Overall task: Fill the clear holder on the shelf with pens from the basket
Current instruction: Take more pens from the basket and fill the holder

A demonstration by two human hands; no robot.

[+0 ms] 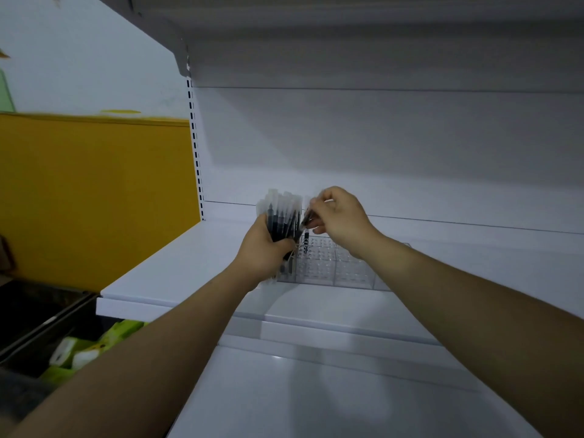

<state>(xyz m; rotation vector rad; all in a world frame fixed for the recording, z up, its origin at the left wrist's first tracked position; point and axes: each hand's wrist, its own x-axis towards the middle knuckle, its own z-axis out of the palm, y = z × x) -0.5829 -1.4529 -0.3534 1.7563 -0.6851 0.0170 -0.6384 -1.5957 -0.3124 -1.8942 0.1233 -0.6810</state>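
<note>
left hand [264, 248] gripping pen bundle [282, 218] upright; right hand [339, 219] pinching one pen [306, 220]; both above left end of clear holder [335, 267] on shelf [177, 263]

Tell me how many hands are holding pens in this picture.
2. The left hand grips a bundle of pens at the left end of the clear holder; the right hand pinches one pen just above that holder. No other hand is in view.
</note>
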